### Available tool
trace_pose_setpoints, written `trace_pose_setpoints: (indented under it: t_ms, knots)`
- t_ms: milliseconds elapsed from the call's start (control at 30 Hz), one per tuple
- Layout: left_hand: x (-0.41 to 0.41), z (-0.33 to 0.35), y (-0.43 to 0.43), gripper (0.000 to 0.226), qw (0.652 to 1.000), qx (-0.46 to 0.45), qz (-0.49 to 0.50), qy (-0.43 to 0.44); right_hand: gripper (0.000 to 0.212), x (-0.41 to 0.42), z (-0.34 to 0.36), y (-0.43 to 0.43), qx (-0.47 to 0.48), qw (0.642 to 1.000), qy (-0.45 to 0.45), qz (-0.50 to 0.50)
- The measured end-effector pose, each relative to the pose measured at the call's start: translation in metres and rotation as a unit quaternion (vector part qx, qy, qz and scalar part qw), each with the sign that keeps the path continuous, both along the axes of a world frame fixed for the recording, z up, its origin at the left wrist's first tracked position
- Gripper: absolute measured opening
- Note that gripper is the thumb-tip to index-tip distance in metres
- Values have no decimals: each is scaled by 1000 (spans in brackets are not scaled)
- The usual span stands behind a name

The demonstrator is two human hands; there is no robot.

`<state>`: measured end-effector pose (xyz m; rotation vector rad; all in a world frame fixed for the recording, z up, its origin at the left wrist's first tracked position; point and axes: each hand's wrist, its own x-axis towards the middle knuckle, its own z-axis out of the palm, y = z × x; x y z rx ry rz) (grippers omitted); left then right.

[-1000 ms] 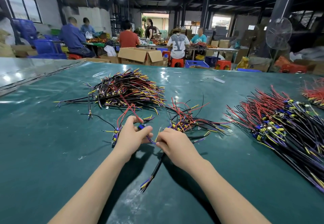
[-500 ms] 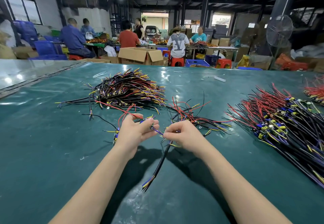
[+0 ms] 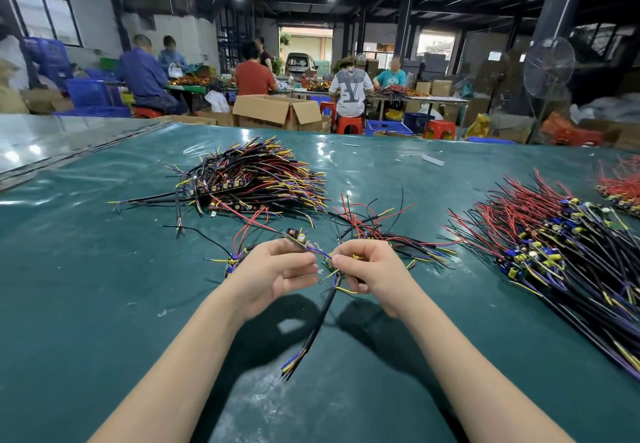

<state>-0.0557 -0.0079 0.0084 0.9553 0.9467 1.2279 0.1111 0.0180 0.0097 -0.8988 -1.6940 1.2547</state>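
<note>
My left hand (image 3: 273, 274) pinches a small circuit board (image 3: 297, 237) with red wires trailing off its far end. My right hand (image 3: 372, 269) grips a bundle of black sheathed cables (image 3: 317, 330) whose purple and yellow wire tips hang down towards me. A purple wire (image 3: 320, 253) runs between the two hands. Both hands are raised a little above the green table cover (image 3: 104, 304).
A pile of finished wire assemblies (image 3: 256, 176) lies at the back left. A small loose heap (image 3: 384, 231) sits just behind my hands. A big fan of red and black harnesses (image 3: 561, 252) fills the right side. People work at tables beyond, with cardboard boxes (image 3: 277, 111).
Both hands have lifted off the table and moved slightly apart. The circuit board has come up into view at my left fingertips, and the cable bundle hangs freer.
</note>
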Motion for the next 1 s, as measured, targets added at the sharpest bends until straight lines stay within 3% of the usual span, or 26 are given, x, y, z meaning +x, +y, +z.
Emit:
trace_pose_setpoints:
  t_ms: [267,533,633,767,867,1000]
  knots:
    - [24,-5,-1,14,989,-26,1,-143,23,-3,0,0,-48,997,41,33]
    - [28,-8,1,14,986,-30,107,-126,22,-7,1,-3,-43,999,32,2]
    - [29,-10,3,30,976,-54,143,-155,25,-10,-1,-5,-30,999,21,-31]
    - [32,-9,1,12,969,-73,142,-186,31,-11,-4,-2,64,988,-89,-111]
    - [35,-10,1,10,978,-44,144,-145,25,-10,-5,0,143,953,-205,-171]
    - [37,-14,-1,11,985,4,168,-37,11,-12,-7,-2,157,919,-305,-194]
